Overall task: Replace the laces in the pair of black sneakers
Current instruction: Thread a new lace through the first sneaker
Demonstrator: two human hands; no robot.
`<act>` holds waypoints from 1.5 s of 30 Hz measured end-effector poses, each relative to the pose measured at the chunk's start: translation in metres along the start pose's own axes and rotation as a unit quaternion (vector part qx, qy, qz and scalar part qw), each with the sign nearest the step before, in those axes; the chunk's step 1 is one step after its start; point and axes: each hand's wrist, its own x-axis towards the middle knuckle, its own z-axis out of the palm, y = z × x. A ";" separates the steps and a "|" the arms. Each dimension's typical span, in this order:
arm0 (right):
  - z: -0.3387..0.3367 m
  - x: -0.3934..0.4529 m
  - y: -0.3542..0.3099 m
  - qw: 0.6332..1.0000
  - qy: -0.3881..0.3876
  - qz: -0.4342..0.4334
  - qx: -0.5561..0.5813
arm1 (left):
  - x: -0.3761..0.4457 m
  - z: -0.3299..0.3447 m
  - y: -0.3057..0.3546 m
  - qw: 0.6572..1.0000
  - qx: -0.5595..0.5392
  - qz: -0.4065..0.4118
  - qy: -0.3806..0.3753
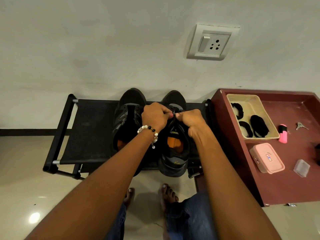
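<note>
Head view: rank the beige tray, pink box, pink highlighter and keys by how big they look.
1. Beige tray
2. Pink box
3. Pink highlighter
4. Keys

The box lies nearer the camera, yet the tray looks clearly larger.

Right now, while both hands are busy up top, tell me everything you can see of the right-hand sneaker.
The right sneaker is black with grey panels and an orange insole showing through its open mouth. It stands upright on the black fabric shoe rack, toe toward the wall, heel overhanging the front edge, close beside the left sneaker. The left hand and right hand pinch something at its tongue and eyelets, probably lace; it is too dark to confirm.
</note>
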 end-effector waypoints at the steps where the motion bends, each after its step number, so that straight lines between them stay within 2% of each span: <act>1: -0.001 0.000 0.001 1.000 -0.005 -0.004 0.001 | -0.001 0.000 0.001 1.000 0.007 0.009 0.002; 4: 0.003 0.009 0.008 0.999 0.005 -0.028 -0.020 | -0.001 0.001 0.002 0.999 0.022 0.021 0.009; 10: 0.014 0.032 0.022 0.992 0.081 -0.046 -0.084 | 0.005 0.001 -0.002 1.000 0.027 0.015 0.002; 22: -0.007 0.003 0.012 0.997 -0.030 -0.075 -0.003 | 0.005 0.003 0.006 0.991 0.118 0.057 0.033; 24: -0.015 -0.002 0.008 0.992 -0.056 -0.110 -0.037 | 0.007 0.001 0.005 0.993 0.114 0.023 0.019; 25: -0.020 -0.006 0.007 0.983 -0.060 -0.143 -0.096 | 0.008 0.000 0.004 0.995 0.098 -0.002 0.013; 27: -0.028 -0.014 0.007 0.960 -0.064 -0.182 -0.204 | 0.012 -0.002 0.000 0.997 -0.012 -0.071 0.010; 30: -0.036 -0.024 0.015 0.945 -0.053 -0.181 -0.267 | 0.008 -0.012 0.007 0.962 -0.226 -0.155 0.026; 32: -0.042 -0.027 0.022 0.936 -0.058 -0.161 -0.307 | 0.006 -0.025 0.018 0.919 -0.356 -0.163 0.047; 35: -0.044 -0.028 0.028 0.922 -0.049 -0.116 -0.367 | 0.004 -0.051 0.032 0.808 -0.570 -0.132 0.071; 36: -0.042 -0.028 0.030 0.918 -0.042 -0.103 -0.381 | 0.005 -0.058 0.032 0.780 -0.610 -0.116 0.079; 37: -0.040 -0.029 0.031 0.913 -0.041 -0.093 -0.395 | 0.005 -0.063 0.032 0.781 -0.610 -0.102 0.085; 38: -0.037 -0.031 0.031 0.907 -0.048 -0.086 -0.410 | 0.006 -0.065 0.031 0.816 -0.565 -0.084 0.089; 39: -0.035 -0.032 0.032 0.902 -0.058 -0.081 -0.420 | 0.006 -0.064 0.029 0.872 -0.478 -0.061 0.089; 40: -0.032 -0.033 0.032 0.900 -0.067 -0.077 -0.423 | 0.006 -0.061 0.026 0.930 -0.357 -0.034 0.086; 41: -0.030 -0.035 0.032 0.902 -0.068 -0.074 -0.420 | 0.006 -0.054 0.021 0.972 -0.224 0.001 0.075; 42: -0.027 -0.035 0.032 0.905 -0.063 -0.072 -0.414 | 0.007 -0.046 0.015 0.993 -0.098 0.039 0.047; 43: -0.026 -0.035 0.032 0.909 -0.054 -0.071 -0.408 | 0.007 -0.037 0.009 0.998 0.012 0.068 0.003; 45: -0.023 -0.035 0.032 0.915 -0.043 -0.065 -0.397 | 0.007 -0.021 0.002 0.981 0.160 0.084 -0.072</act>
